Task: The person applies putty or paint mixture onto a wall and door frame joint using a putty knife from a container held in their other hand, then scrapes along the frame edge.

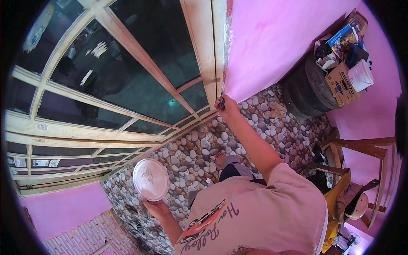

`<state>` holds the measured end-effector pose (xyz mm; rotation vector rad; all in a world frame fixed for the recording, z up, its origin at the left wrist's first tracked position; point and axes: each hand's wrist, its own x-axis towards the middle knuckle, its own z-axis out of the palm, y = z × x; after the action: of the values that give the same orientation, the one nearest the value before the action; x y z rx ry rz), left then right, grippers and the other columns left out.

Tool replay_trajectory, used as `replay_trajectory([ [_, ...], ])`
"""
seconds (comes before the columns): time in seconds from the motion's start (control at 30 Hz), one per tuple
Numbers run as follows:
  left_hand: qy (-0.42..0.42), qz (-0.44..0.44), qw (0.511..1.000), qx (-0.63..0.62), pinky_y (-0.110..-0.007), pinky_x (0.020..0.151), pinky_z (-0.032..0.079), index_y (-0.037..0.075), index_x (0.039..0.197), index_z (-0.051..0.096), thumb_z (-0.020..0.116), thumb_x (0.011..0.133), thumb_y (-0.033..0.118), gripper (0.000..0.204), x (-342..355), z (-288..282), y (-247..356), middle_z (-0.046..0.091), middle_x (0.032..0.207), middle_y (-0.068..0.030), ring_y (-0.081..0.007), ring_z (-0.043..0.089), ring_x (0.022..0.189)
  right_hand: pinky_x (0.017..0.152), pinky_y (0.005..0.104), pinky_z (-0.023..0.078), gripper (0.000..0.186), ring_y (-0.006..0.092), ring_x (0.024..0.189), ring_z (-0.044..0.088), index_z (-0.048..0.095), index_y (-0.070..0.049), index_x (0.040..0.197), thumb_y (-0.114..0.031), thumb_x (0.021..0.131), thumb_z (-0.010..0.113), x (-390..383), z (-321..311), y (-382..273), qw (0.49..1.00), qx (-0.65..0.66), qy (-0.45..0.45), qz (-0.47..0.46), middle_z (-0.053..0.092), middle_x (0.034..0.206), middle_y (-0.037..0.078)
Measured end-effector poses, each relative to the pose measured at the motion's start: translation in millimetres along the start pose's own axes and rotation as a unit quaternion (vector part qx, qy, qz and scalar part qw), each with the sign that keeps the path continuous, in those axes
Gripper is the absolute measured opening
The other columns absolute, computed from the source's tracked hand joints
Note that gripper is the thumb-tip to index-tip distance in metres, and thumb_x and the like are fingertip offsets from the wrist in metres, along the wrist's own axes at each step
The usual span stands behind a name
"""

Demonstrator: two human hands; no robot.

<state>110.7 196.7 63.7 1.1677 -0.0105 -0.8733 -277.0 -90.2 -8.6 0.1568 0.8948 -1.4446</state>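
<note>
My left hand (155, 207) grips a round, pale white container or lid (150, 179) from below, with a smudged middle. My right arm reaches up to the edge where the wooden window frame (208, 51) meets the pink wall (259, 42). There my right hand (226, 104) is closed on a small dark object (221, 102), touching or very near a pale, rough strip along that edge; what the object is, I cannot make out.
Pebble-patterned flooring (199, 140) lies below me around my bare foot. At the right stand stacked tyres (297, 93) with boxes (339, 87) and a white bucket (360, 75) on top. Wooden furniture (378, 148) with a helmet (356, 208) stands at the lower right.
</note>
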Motion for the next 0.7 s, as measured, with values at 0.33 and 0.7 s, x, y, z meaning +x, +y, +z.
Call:
replay_trajectory([
  [0.33, -0.057, -0.038, 0.998, 0.014, -0.04, 0.096, 0.048, 0.0, 0.131, 0.045, 0.043, 0.097, 0.028, 0.044, 22.9, 23.6, -13.2, 0.053, 0.131, -0.0146, -0.026, 0.056, 0.116, 0.052, 0.0296, 0.049, 0.014, 0.0162, 0.06, 0.051, 0.044, -0.004, 0.089, -0.015, 0.098, 0.044, -6.5, 34.5, -29.6, 0.998, 0.057, 0.002, -0.02, 0.049, 0.071, 0.006],
  [0.7, -0.099, -0.062, 0.993, 0.027, -0.04, 0.095, 0.05, -0.002, 0.129, 0.046, 0.041, 0.098, 0.026, 0.041, 50.1, 37.9, 3.1, 0.055, 0.128, -0.0158, -0.0262, 0.057, 0.115, 0.049, 0.0287, 0.046, 0.019, 0.0164, 0.058, 0.047, 0.041, -0.005, 0.086, -0.017, 0.099, 0.036, -58.0, 59.5, -17.7, 0.992, 0.107, -0.054, -0.04, 0.047, 0.071, 0.006],
])
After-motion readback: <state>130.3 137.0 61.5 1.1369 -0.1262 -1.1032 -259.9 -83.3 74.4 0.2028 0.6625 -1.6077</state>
